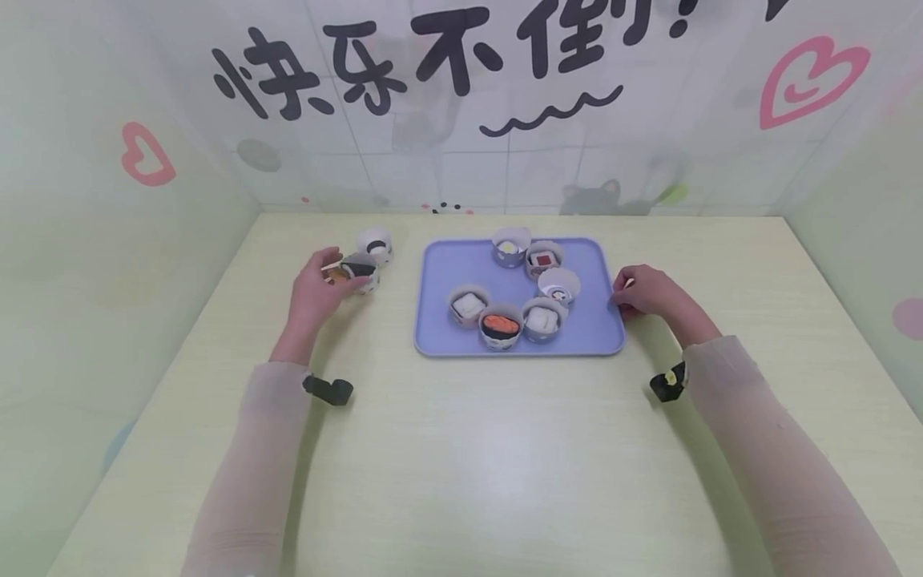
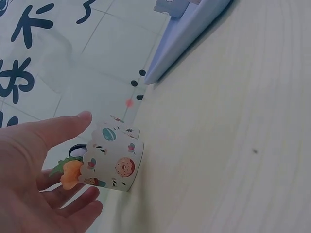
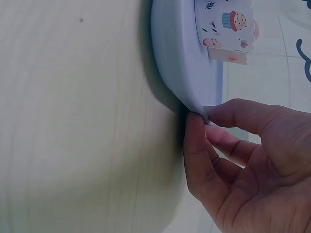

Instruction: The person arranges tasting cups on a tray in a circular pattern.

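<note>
My left hand [image 1: 317, 280] is spread about a patterned paper cup [image 2: 114, 158] left of the tray, thumb on one side and fingers on the other. An orange piece with a green leaf [image 2: 71, 173] shows at the cup's mouth, and a dark piece [image 1: 358, 267] lies in it. Whether the thumb touches the cup I cannot tell. Just behind stands a second paper cup [image 1: 375, 245] holding a black-and-white piece. My right hand [image 1: 645, 290] pinches the right rim of the blue tray [image 1: 447, 256] between thumb and forefinger.
Several paper cups with toy-like sushi stand on the tray, among them one with an orange-topped piece [image 1: 501, 328], one with a white piece [image 1: 541, 320] and one with a red square [image 1: 543, 260]. A printed wall sheet [image 1: 447, 176] rises behind the pale table [image 1: 490, 465].
</note>
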A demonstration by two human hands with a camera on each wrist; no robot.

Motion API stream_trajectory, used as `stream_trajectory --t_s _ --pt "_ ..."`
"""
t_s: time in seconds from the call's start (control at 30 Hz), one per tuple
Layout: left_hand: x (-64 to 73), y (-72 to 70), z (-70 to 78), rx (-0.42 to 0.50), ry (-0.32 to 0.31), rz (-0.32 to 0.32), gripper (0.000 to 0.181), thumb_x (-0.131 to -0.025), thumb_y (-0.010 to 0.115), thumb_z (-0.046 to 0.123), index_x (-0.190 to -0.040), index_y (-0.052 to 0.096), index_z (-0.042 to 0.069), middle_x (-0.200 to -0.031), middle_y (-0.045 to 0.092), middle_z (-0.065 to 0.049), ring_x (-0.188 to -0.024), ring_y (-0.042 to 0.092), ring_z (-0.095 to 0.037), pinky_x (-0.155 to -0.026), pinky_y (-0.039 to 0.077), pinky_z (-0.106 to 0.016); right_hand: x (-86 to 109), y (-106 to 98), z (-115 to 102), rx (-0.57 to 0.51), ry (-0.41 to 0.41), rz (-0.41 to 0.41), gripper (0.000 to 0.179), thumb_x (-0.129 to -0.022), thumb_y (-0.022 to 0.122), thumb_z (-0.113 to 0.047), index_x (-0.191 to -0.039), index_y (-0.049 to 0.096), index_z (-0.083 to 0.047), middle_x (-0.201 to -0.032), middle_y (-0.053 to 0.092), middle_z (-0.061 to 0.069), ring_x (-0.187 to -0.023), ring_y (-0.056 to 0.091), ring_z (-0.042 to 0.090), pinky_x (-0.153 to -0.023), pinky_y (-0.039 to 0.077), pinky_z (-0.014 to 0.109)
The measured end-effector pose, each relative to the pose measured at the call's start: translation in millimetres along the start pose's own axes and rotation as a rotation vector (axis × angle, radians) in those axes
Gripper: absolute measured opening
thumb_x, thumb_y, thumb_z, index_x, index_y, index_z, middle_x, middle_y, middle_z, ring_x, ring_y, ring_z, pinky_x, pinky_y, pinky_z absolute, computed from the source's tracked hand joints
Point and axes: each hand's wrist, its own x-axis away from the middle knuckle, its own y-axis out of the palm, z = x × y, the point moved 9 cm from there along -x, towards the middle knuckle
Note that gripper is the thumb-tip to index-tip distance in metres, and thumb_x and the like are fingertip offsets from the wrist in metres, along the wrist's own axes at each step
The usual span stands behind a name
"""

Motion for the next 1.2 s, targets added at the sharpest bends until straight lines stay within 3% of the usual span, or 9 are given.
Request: stream_trajectory --t_s 0.47,0.83,1.2 --pt "-2.3 6.5 -6.0 -0.05 -0.006 0.016 0.076 -0.091 0.072 0.021 -0.154 0.032 0.006 -0.155 0.04 -0.021 -0.138 0.043 -0.039 -0.116 0.037 -0.053 0.6 0.2 -0.4 -0.002 -0.008 0.002 0.017 -0.091 0.063 -0.009 -0.098 0.055 0.006 -0.071 0.065 0.003 -0.063 0.061 0.005 -0.062 0.05 0.022" --pt "-3.2 7.3 -8.0 -0.062 -0.012 0.031 0.065 -0.092 0.069 0.019 -0.148 0.041 0.004 -0.147 0.049 -0.022 -0.127 0.047 -0.036 -0.105 0.043 -0.046 1.4 -0.5 -1.1 0.01 -0.014 0.01 0.017 -0.091 0.063 -0.009 -0.097 0.055 0.005 -0.069 0.064 0.002 -0.064 0.059 0.006 -0.062 0.049 0.022" --pt "-1.0 9.1 0.4 -0.072 0.004 0.029 0.062 -0.094 0.068 0.022 -0.148 0.043 0.006 -0.148 0.048 -0.019 -0.132 0.045 -0.037 -0.108 0.042 -0.048 0.7 0.2 -0.8 -0.003 0.001 0.005 0.017 -0.092 0.063 -0.01 -0.098 0.055 0.005 -0.073 0.065 0.005 -0.065 0.061 0.008 -0.063 0.05 0.023"
